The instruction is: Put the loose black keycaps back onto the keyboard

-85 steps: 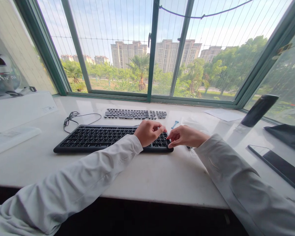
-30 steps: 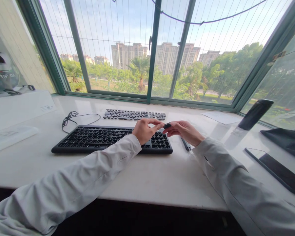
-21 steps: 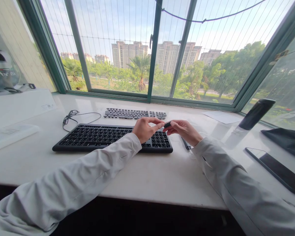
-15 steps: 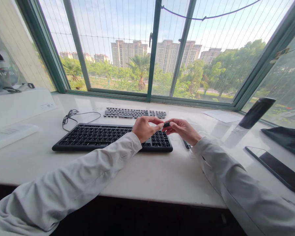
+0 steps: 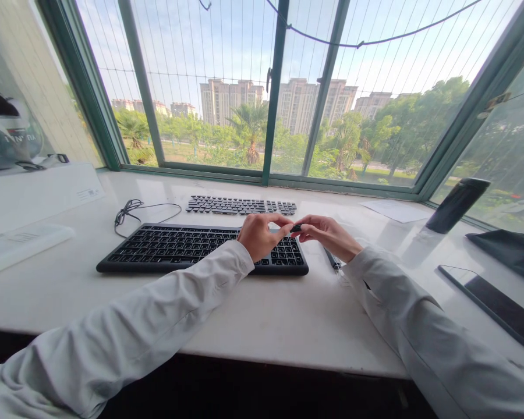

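A black keyboard [image 5: 179,249] lies on the white sill in front of me. My left hand [image 5: 259,235] and my right hand [image 5: 325,234] meet just above its right end. Between their fingertips is a small black keycap [image 5: 295,227], pinched from both sides. Behind the keyboard lies a flat set of loose black keycaps [image 5: 240,205] laid out in rows. A thin dark tool [image 5: 332,260] rests on the sill under my right wrist.
A coiled black cable [image 5: 128,210] lies left of the keycap set. A white box [image 5: 24,241] sits at the left edge. To the right are a dark bottle [image 5: 456,205], a sheet of paper [image 5: 395,210], a phone [image 5: 493,299] and a dark cloth [image 5: 513,247]. Window frames close the back.
Both hands lifted from the keyboard's right end with a small black keycap and now hold it between them just above the keys. The view shifted slightly.
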`<action>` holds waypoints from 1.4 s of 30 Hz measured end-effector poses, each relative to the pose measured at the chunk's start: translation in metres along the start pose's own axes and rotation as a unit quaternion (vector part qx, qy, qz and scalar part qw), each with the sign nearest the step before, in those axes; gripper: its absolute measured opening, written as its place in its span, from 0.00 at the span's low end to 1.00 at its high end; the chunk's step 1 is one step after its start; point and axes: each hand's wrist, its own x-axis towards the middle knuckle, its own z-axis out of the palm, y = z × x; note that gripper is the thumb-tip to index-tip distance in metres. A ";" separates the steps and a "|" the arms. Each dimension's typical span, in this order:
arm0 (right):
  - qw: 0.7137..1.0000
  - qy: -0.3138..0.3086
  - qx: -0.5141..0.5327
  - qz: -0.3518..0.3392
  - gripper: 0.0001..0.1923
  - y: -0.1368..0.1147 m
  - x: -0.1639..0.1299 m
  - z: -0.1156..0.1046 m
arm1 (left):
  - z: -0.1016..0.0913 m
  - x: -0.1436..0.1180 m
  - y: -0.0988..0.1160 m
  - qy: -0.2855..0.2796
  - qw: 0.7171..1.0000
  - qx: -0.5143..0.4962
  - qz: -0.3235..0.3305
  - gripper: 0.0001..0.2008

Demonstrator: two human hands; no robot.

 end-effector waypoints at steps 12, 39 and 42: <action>0.997 0.037 0.068 0.025 0.16 0.000 0.002 0.001 | 0.001 -0.001 0.000 -0.015 0.999 -0.042 0.007 0.15; 0.999 -0.001 -0.019 0.031 0.20 0.000 0.001 0.002 | 0.007 -0.004 -0.012 -0.030 0.996 -0.005 0.088 0.12; 0.999 -0.005 -0.015 0.033 0.19 0.001 0.002 0.002 | 0.007 -0.005 -0.011 -0.030 0.996 0.002 0.084 0.12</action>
